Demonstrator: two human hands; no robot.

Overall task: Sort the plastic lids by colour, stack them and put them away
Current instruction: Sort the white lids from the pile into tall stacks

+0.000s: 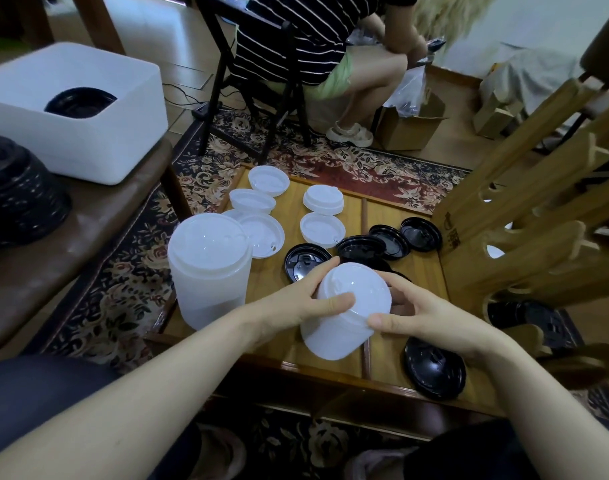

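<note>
Both my hands are on the white stack (pixel 344 313), a short column of nested white lids. My left hand (pixel 296 303) wraps its far-left side, thumb laid across the top lid and fingers (pixel 325 266) curled round the back. My right hand (pixel 424 310) pinches the right edge, thumb on the rim near me and fingers curled behind. The stack is tilted: its long axis runs from low and near me up and away, with the top lid facing up and slightly left. It hangs just above the tabletop (pixel 410 271), over the middle of the near half.

Left of my left hand, close by, a taller white stack (pixel 209 271) stands upright at the tabletop's left edge. Beyond it, five loose white lids (pixel 322 228) lie flat across the far left part. Black lids (pixel 387 242) spread to the right behind my fingers, some overlapping, and one black lid (pixel 434 368) sits at the near right edge under my right wrist. A wooden chair (pixel 524 237) lying tipped closes off the right side. Bare wood shows between the tall stack and my hands. Off to the left, on a brown seat, a white bin (pixel 88 133) holds black lids.
</note>
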